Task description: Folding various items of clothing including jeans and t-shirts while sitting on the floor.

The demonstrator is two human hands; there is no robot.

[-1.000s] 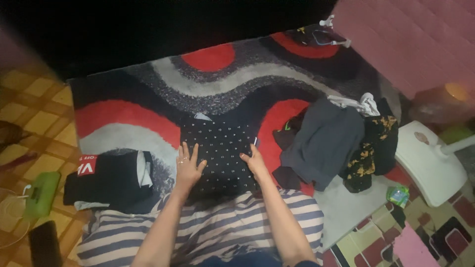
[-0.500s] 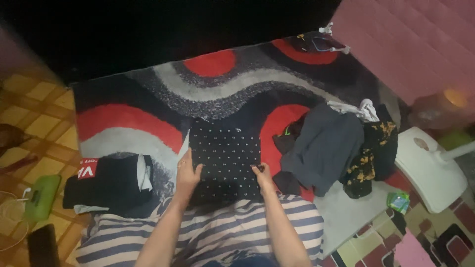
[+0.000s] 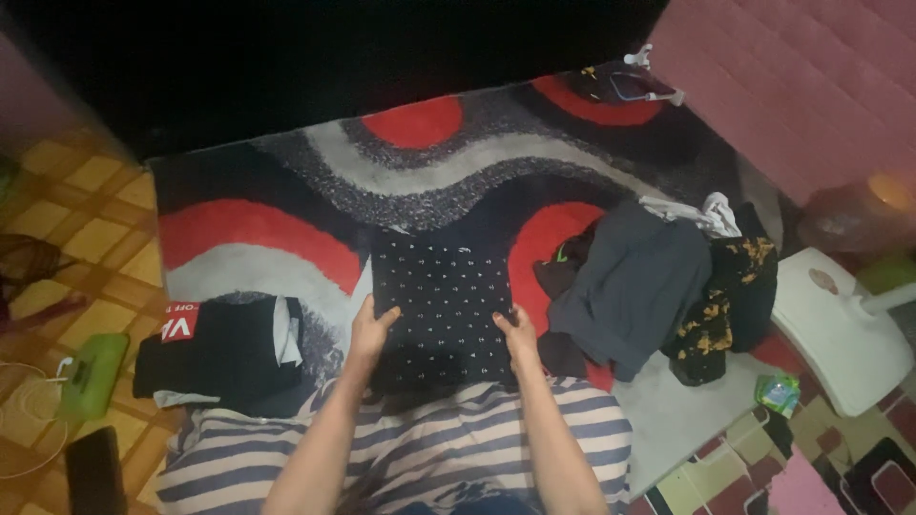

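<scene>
Our left hand and right hand pinch the folded dark white-dotted cloth edges; uneven grip risks unfolding it.

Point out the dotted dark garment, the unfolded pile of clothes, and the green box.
Dotted dark garment (image 3: 444, 291): head view, middle of its folded top face.
Unfolded pile of clothes (image 3: 630, 281): head view, on the grey garment lying on top.
Green box (image 3: 93, 375): head view, centre of its lid.

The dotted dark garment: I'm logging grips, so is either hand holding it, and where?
Both hands hold the folded dotted garment on the rug: left hand at its left edge, right hand at its lower right edge.
</scene>
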